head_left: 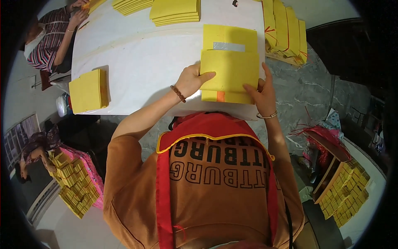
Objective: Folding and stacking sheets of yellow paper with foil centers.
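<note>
At the table's right front lies a stack of yellow paper sheets (230, 68). A silver strip (229, 46) crosses the sheet behind, and an orange patch (220, 96) shows at the near edge. My left hand (192, 81) grips the stack's left edge, thumb on top and the other fingers mostly hidden. On the right edge, my right hand (263, 95) has its thumb on the near corner, and its index finger points up beside the paper. Both hands are closed on the stack.
A squared pile of yellow paper (89, 91) stands at the white table's (141, 70) left front. More yellow stacks (175, 11) lie along the far side, with tied bundles (286, 29) beyond the right edge. Another person (52, 37) works at the far left; a second person (41, 153) sits lower left.
</note>
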A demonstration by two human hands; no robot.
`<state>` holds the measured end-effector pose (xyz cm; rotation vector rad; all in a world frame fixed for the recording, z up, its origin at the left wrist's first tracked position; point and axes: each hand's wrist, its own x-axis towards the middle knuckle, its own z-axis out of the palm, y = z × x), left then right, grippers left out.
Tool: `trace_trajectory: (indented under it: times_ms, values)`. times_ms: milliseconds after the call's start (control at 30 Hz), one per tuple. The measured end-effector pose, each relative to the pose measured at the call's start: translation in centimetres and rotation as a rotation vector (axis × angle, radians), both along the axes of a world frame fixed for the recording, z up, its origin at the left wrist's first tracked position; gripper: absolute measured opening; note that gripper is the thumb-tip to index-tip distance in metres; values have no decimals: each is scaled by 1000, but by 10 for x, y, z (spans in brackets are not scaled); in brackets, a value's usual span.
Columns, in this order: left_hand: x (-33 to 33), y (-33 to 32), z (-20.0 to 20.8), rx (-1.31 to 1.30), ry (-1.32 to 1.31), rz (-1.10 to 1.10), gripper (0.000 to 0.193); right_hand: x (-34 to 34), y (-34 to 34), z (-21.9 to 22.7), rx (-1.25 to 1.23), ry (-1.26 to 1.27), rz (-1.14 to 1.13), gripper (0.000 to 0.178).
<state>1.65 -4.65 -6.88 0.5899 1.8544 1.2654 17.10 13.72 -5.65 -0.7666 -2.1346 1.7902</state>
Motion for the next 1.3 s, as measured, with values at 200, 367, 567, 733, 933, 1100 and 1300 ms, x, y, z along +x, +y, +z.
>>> trace_trajectory:
  times_ms: [200,367,567,733,933,1100,1300]
  values:
    - [-4,5,-18,107,-111,107,38,-4,2,-20,96,-72,-37,43]
    - [-6,5,-13,64,-140,111,35,-7,-4,-21,220,-87,-147,39]
    - [-2,5,-11,38,-11,167,32,-7,-6,-32,229,-24,-173,38]
    - [-3,3,8,-101,3,222,29,-9,-6,-30,206,-38,-181,39]
    - [11,6,40,129,984,-91,46,-11,-10,-24,203,-47,-166,39]
    - [36,12,25,106,1078,-538,67,-11,-16,-23,198,-32,-191,38]
    - [35,8,17,11,1051,-641,75,-8,-18,-10,157,-127,-169,36]
